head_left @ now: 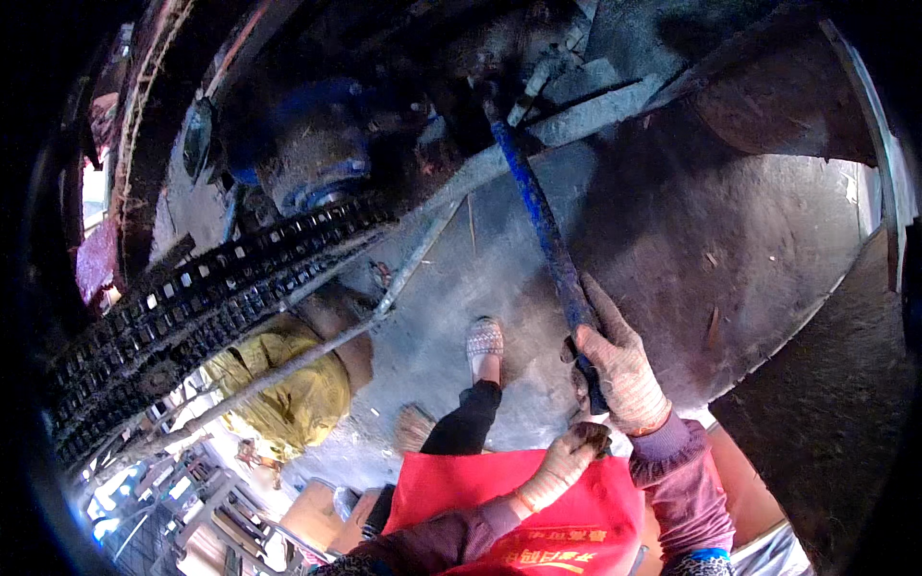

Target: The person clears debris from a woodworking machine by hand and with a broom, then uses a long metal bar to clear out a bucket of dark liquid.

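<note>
A long bar with worn blue paint and a dark lower end slants from the machinery at the top down toward me. My right hand, in a pale, soiled work glove, is closed around its lower part. Just below the bar's end, my left hand, gloved too, is closed in front of the red apron. Its fingertips look dark, and whatever they may hold cannot be made out. The bar's upper end runs into shadow among metal parts, so its joint there is hidden.
A heavy chain runs across the left side beside a blue motor-like housing. Beneath it lies a yellow sack, crossed by a thin rod. A curved dark metal sheet edges the right. My patterned shoe rests on the grey floor.
</note>
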`<state>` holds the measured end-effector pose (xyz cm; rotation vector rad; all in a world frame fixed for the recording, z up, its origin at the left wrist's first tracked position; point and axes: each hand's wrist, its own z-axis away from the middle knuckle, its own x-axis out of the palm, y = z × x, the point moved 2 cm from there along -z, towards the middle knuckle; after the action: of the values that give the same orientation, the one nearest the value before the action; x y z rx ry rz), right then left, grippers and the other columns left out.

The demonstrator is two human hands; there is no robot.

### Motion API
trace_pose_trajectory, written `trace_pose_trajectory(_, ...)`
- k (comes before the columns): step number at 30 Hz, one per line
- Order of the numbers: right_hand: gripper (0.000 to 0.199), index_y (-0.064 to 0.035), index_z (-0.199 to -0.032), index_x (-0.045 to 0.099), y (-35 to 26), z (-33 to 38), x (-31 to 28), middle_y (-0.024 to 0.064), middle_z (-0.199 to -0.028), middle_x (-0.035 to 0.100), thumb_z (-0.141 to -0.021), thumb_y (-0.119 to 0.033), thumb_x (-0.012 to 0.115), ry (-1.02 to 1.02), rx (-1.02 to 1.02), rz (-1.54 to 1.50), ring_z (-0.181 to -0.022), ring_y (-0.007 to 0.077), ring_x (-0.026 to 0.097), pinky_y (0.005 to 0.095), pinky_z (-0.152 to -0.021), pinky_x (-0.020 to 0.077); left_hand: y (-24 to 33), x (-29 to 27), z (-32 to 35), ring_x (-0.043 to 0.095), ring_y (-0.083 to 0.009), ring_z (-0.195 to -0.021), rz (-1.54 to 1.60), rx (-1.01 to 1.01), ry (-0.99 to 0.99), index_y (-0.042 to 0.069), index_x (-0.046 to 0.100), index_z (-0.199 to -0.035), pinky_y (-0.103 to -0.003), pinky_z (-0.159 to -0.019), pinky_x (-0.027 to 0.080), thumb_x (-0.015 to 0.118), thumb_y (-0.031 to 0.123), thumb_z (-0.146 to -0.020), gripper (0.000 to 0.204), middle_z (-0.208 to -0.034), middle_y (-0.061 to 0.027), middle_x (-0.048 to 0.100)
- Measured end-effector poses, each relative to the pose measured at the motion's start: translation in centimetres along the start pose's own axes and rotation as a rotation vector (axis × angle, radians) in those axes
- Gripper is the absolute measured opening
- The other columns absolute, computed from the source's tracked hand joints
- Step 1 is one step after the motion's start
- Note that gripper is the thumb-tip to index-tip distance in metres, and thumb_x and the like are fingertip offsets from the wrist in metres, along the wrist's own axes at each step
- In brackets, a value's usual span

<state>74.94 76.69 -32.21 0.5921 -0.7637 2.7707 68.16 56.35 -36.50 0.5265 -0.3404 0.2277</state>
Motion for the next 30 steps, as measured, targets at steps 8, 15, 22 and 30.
trace_pose_trajectory(8,0.058,-0.0076,-0.135,0.028,0.6,-0.7,1.7,0.0029,-0.078,0.053,-0.084,-0.019,0.053,0.098,-0.131,-0.091,-0.048,0.0086,0.046,0.0209,-0.04,0.0365,0.8,-0.7,-0.1,0.056,-0.0121,-0.08,-0.287,0.142,0.007,0.006,0.056,-0.099,-0.024,-0.07,0.048,0.054,0.009,-0.085,0.015,-0.092,-0.0039,0.06)
trace_pose_trajectory(15,0.054,-0.0109,-0.134,0.031,-2.6,2.8,4.3,0.005,-0.073,0.055,-0.085,-0.022,0.052,0.16,-0.122,-0.217,-0.041,0.0091,0.046,0.0215,-0.034,0.0365,-2.8,-2.6,0.5,0.057,-0.0089,-0.072,0.058,-0.008,0.133,0.006,0.057,-0.09,-0.021,-0.063,0.047,0.058,0.018,-0.084,0.013,-0.086,-0.0023,0.06)
trace_pose_trajectory(22,0.055,-0.0074,-0.134,0.03,0.9,1.5,3.3,0.0055,-0.081,0.059,-0.086,-0.023,0.052,0.203,-0.302,-0.15,-0.044,0.01,0.046,0.0216,-0.036,0.0368,-1.1,-4.2,1.2,0.058,-0.0108,-0.075,0.046,-0.039,0.13,0.004,0.056,-0.095,-0.023,-0.064,0.049,0.058,0.02,-0.085,0.019,-0.087,-0.0041,0.059)
trace_pose_trajectory(30,0.025,-0.0101,-0.107,0.049,-5.7,-5.5,2.1,0.0035,-0.072,0.055,-0.088,-0.026,0.049,0.217,-0.281,-0.218,-0.047,0.011,0.047,0.0257,-0.039,0.04,-0.2,-3.4,1.4,0.059,-0.0132,-0.085,0.116,-0.115,0.087,0.003,0.056,-0.1,-0.025,-0.07,0.05,0.059,0.024,-0.084,0.027,-0.094,-0.0061,0.06)
